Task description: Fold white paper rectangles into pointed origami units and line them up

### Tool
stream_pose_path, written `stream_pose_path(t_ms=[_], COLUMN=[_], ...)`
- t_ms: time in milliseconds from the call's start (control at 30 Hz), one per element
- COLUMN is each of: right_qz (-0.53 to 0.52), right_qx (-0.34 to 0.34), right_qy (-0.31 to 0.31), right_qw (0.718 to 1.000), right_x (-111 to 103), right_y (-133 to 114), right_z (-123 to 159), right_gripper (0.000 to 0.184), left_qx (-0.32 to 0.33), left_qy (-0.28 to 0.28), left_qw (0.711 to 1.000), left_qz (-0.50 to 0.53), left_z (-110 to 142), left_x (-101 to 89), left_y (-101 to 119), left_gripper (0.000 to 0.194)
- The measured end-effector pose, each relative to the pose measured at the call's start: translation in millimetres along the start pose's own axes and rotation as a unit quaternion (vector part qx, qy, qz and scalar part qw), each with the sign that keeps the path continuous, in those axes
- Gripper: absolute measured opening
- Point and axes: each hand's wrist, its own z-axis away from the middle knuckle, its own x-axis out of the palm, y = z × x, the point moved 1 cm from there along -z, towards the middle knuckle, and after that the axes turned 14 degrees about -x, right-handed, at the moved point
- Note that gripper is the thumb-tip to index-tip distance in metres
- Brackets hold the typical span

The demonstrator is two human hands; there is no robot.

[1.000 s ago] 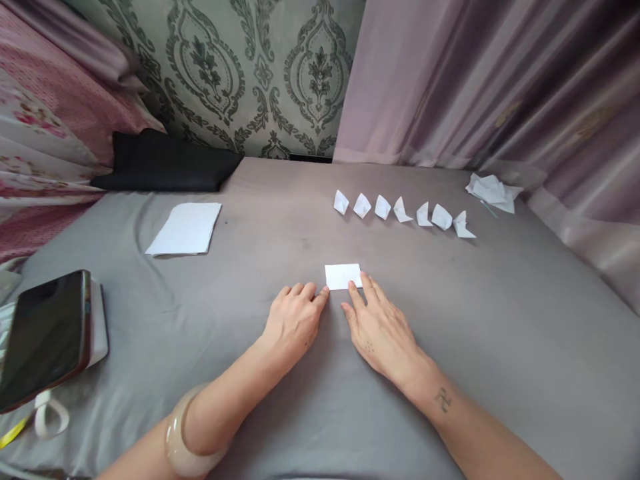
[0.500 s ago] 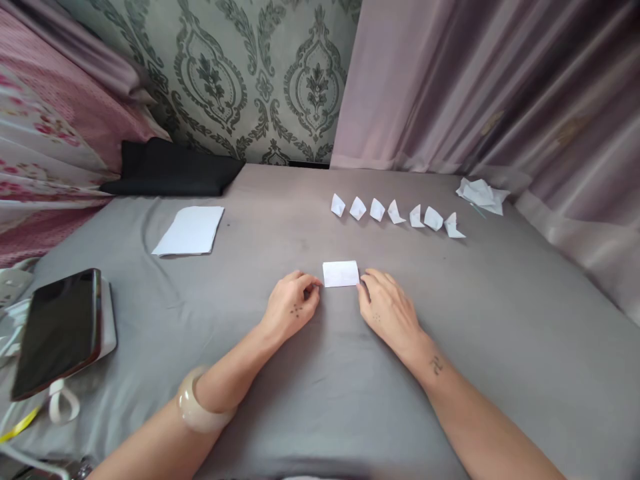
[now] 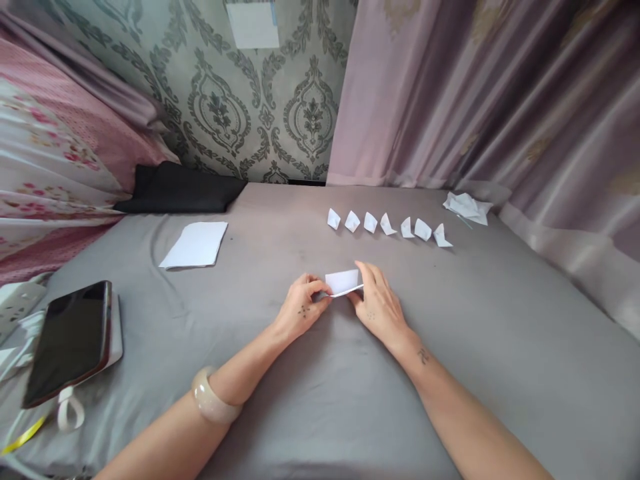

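Note:
A small folded sheet of white paper (image 3: 343, 281) is held between my two hands, partly unfolded, with one flap standing up. My left hand (image 3: 304, 303) pinches its left end, thumb and fingers closed on the edge. At the right end, my right hand (image 3: 379, 300) grips it, with the thumb below and the fingers at the upper edge. Beyond my hands, several small folded white paper pieces (image 3: 370, 222) stand in a row on the grey cloth (image 3: 280, 247).
A stack of white paper (image 3: 195, 245) lies at the left, near a black cloth (image 3: 185, 190). Crumpled white paper (image 3: 467, 207) sits at the back right. A phone (image 3: 70, 340), cables and a power strip (image 3: 20, 303) occupy the left edge. Curtains (image 3: 425, 93) hang behind.
The paper lay flat with my hands beside it; now both hands have taken hold, and its flap is raised. The camera view has tilted up slightly.

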Motion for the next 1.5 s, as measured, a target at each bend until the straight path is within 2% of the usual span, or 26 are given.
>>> stream_pose_path(t_ms=[167, 300, 400, 600, 867, 1000, 1133, 1200, 1333, 1500], right_qz=[0.012, 0.032, 0.041, 0.075, 0.084, 0.059, 0.016, -0.005, -0.04, -0.086], right_qx=[-0.076, -0.142, -0.18, -0.21, -0.246, -0.239, -0.203, -0.184, -0.152, -0.074], right_qy=[0.081, 0.069, 0.056, 0.041, -0.017, -0.026, -0.054, -0.062, -0.057, -0.049], right_qw=[0.994, 0.987, 0.981, 0.974, 0.966, 0.969, 0.978, 0.981, 0.986, 0.992], right_x=[-1, -2, -2, 0, 6, 6, 6, 6, 5, 9], right_y=[-6, -11, -12, -12, -10, -7, -5, -4, -3, -2], right_z=[-1, 0, -1, -5, -4, -2, 0, 0, -1, -3], right_gripper=[0.047, 0.026, 0.024, 0.03, 0.024, 0.027, 0.035, 0.036, 0.027, 0.025], left_qx=[0.053, 0.106, 0.134, 0.136, 0.082, 0.094, 0.138, 0.14, 0.101, 0.063], left_qy=[0.023, 0.072, 0.104, 0.102, 0.099, 0.099, 0.032, 0.019, 0.05, 0.062], left_qw=[0.997, 0.988, 0.979, 0.974, 0.958, 0.945, 0.95, 0.958, 0.976, 0.985], left_qz=[-0.052, -0.087, -0.112, -0.147, -0.254, -0.297, -0.278, -0.25, -0.184, -0.151], left_z=[3, 2, 2, 7, 13, 13, 11, 11, 10, 10], left_x=[1.1, 1.9, 3.1, 5.0, -0.1, -8.3, -10.1, -8.7, -5.9, -3.3], left_y=[1, -7, -15, -22, -17, -12, -9, -9, -9, -11], left_gripper=[0.018, 0.017, 0.024, 0.042, 0.038, 0.034, 0.034, 0.033, 0.023, 0.016])
